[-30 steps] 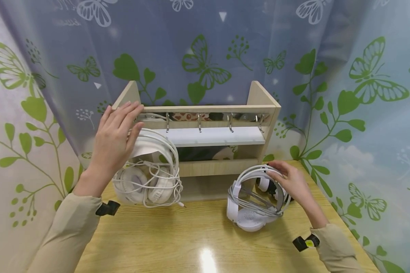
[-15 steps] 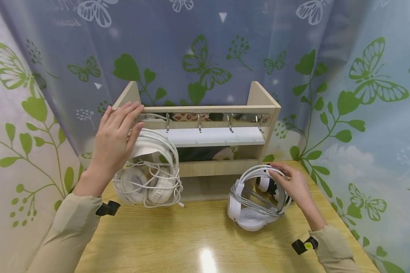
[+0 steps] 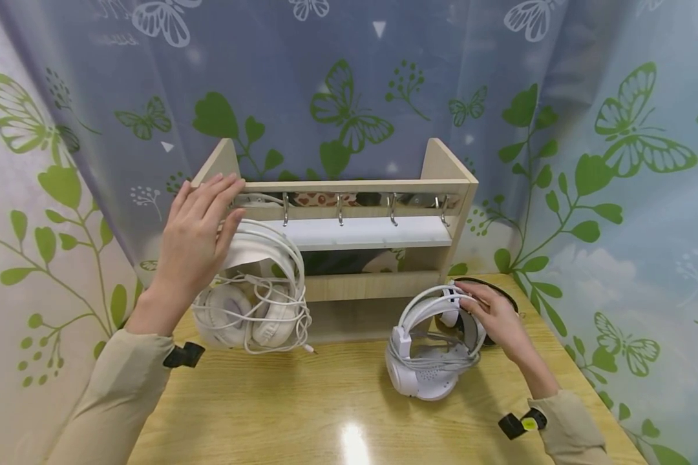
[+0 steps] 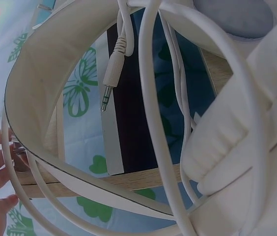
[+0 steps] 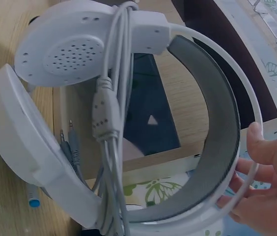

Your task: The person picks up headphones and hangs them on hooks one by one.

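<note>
Up at ten o'clock: left hand [image 3: 194, 248], fingers straight and relaxed, laid flat against the band of the cream headphones [image 3: 250, 290], gripping nothing. Hung at the left end of the wooden rack [image 3: 349, 187], ear cups low and just above the table [image 3: 326, 413], white cable [image 3: 273, 303] looped loosely around them, plug [image 4: 110, 88] dangling inside the band's arc in the left wrist view. Over at four o'clock: right hand [image 3: 494, 316], fingers curled round the band of the white headset [image 3: 427, 349], thumb on the outer wire hoop and fingertips [image 5: 241, 196] under the grey padded inner strap. Tilted on the tabletop just in front of the rack's right post, perforated ear cup [image 5: 72, 56] facing outward, grey cord [image 5: 109, 118] with an inline control wrapped across the cups. At twelve o'clock: row of metal hooks [image 3: 340, 210] under the rack's top bar, three bare, white shelf [image 3: 372, 231] below them. Behind everything, curtain [image 3: 349, 77] printed with green butterflies and leaves. Beige sleeves on both forearms, small black clip at each wrist.
</note>
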Tool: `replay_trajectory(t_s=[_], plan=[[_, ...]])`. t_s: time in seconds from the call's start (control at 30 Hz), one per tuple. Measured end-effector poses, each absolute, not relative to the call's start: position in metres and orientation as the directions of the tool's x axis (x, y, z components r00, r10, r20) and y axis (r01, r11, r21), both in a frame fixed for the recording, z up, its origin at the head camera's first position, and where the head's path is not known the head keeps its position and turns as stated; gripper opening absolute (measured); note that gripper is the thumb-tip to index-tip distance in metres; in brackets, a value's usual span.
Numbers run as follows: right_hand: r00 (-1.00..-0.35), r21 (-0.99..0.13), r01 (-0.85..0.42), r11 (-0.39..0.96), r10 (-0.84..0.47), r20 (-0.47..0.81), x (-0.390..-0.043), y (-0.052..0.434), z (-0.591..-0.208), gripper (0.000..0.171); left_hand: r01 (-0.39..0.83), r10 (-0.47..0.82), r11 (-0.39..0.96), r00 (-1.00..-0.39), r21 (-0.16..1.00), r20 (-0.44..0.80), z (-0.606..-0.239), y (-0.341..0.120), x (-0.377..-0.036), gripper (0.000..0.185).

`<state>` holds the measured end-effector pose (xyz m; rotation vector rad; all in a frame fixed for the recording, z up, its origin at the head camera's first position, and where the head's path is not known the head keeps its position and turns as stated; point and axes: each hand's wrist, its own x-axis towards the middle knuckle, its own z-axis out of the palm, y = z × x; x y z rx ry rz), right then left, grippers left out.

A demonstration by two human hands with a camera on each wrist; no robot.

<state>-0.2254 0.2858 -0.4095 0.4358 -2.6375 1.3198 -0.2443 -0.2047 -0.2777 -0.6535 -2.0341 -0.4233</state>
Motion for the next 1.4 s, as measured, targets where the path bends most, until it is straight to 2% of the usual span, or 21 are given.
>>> replay_trajectory(t_s=[0.17, 0.4, 0.6, 1.0, 1.4], plan=[[-0.936, -0.745, -0.352, 0.567, -0.232, 0.265, -0.226, 0.286, -0.408, 0.045, 0.595, 0.279, 0.803, -0.432, 0.039, 0.858, -0.278, -0.205, -0.244, 0.045], [-0.963, -0.775, -0.270, 0.572, -0.176, 0.206, -0.225, 0.285, -0.410, 0.049, 0.596, 0.282, 0.802, -0.438, 0.041, 0.854, -0.278, -0.204, -0.243, 0.044], [-0.965, -0.824, -0.250, 0.509, -0.201, 0.168, -0.224, 0.289, -0.415, 0.052, 0.598, 0.278, 0.800, -0.432, 0.042, 0.858, -0.278, -0.204, -0.244, 0.043], [-0.926, -0.888, -0.319, 0.330, -0.308, 0.218, -0.229, 0.295, -0.429, 0.047, 0.604, 0.278, 0.796, -0.427, 0.043, 0.860, -0.278, -0.204, -0.245, 0.046], [-0.916, -0.855, -0.346, 0.388, -0.338, 0.217, -0.232, 0.294, -0.435, 0.040, 0.606, 0.276, 0.794, -0.425, 0.045, 0.862, -0.279, -0.204, -0.245, 0.046]])
